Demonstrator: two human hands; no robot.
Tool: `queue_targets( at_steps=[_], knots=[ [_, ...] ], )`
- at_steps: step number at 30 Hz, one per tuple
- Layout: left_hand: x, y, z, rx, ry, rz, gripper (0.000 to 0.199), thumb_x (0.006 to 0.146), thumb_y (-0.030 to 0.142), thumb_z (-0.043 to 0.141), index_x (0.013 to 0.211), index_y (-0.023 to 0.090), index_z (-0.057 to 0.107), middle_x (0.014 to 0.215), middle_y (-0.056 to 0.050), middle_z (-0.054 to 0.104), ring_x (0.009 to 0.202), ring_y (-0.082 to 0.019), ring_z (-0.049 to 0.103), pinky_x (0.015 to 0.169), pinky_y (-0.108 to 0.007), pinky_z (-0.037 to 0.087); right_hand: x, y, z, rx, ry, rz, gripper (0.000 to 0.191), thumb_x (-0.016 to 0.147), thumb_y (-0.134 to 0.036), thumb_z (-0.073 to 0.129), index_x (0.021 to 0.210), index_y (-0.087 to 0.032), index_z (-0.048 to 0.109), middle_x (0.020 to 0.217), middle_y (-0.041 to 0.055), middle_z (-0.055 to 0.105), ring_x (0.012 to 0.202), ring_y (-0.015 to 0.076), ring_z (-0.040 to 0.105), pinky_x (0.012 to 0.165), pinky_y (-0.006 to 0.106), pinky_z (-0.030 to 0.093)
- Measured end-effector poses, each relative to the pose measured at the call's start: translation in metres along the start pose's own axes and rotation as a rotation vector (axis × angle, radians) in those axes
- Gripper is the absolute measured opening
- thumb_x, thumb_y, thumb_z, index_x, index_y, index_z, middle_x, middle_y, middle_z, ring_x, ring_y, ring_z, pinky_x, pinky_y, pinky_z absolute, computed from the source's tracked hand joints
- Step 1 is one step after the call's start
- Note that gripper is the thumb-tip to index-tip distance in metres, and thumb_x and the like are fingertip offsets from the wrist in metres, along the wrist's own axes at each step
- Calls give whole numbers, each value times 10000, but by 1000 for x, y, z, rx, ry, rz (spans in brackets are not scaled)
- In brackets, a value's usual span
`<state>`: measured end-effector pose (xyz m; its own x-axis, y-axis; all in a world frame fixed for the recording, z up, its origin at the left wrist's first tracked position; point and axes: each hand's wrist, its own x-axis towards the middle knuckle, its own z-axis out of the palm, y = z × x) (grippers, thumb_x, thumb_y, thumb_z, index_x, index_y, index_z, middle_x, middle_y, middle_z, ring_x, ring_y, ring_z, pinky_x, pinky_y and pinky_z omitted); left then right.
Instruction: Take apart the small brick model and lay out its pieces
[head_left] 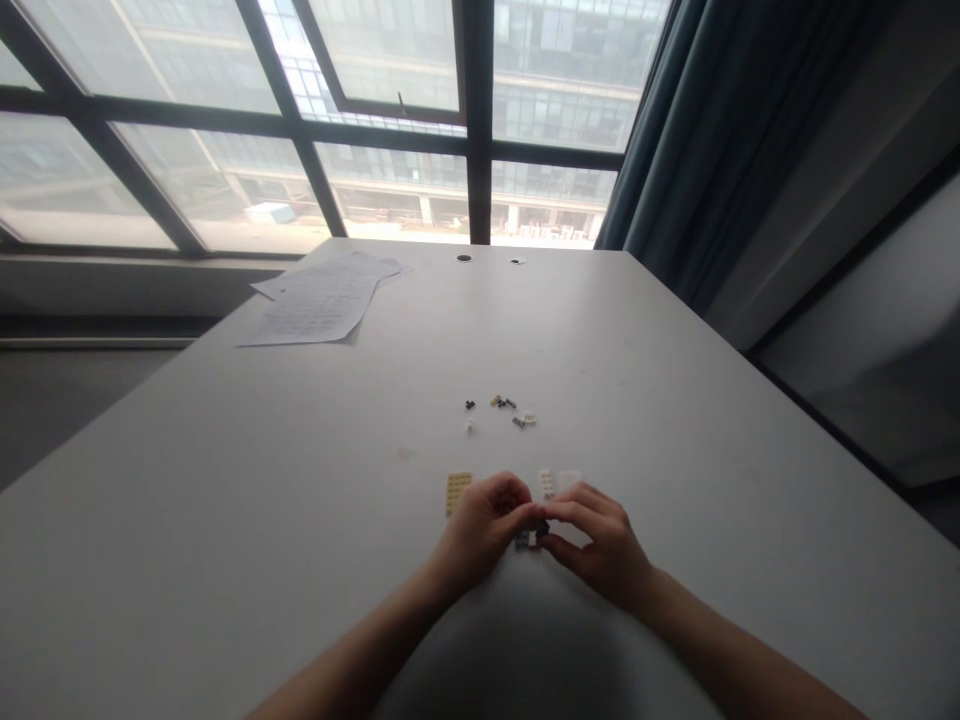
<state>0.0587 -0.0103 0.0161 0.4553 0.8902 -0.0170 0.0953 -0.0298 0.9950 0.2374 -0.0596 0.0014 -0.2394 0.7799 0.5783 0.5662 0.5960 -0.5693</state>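
Observation:
My left hand [489, 525] and my right hand [598, 540] meet above the near part of the table, fingertips pinched together. Between them is a small dark building brick [542, 528], gripped by the right thumb and fingers, with the left thumb pressed against it. Just below the left thumb a small grey brick [523, 540] shows, with a white bit beside it; whether these are joined to the dark one I cannot tell. A tan studded plate [457, 490] lies left of my left hand, partly covered by it. Beyond my right hand lie a white studded brick [547, 484] and a flat white piece [569, 480].
Several small loose pieces lie farther off, among them black ones [470, 405], a tan one [496, 400], a grey one [518, 422] and a white one [470, 426]. Printed papers [315, 305] rest at the far left of the white table [225, 480]. Windows and a curtain [697, 150] stand beyond.

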Motion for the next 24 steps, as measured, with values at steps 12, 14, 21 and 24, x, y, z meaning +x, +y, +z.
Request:
queue_targets(
  at_steps=[12,14,21,24],
  knots=[
    [3,2,-28,374,285,213,232,812,375,609,722,163,625,581,20,564,536,-104,462,533,-209,378,10,14,-33,-258,-525,238,133,730,-190,731,853,-228,699,836,5,664,741,164,611,677,264,463],
    [5,3,-30,377,330,230,237,809,381,607,717,163,621,575,21,557,534,-106,464,533,-212,385,9,14,-31,-271,-521,239,142,732,-200,735,866,-231,701,855,7,670,759,169,615,690,268,465],
    [11,-2,-53,485,496,294,206,813,369,594,757,173,627,629,14,598,570,-114,504,590,-233,426,9,17,-34,-238,-477,217,185,747,-241,728,929,-236,693,867,13,674,758,169,622,689,270,474],
    [17,-11,-70,498,611,300,201,802,371,598,811,174,636,659,11,606,591,-120,525,607,-239,441,13,16,-35,-204,-408,223,177,794,-260,688,969,-236,679,887,20,671,740,157,621,672,262,482]
  ],
)
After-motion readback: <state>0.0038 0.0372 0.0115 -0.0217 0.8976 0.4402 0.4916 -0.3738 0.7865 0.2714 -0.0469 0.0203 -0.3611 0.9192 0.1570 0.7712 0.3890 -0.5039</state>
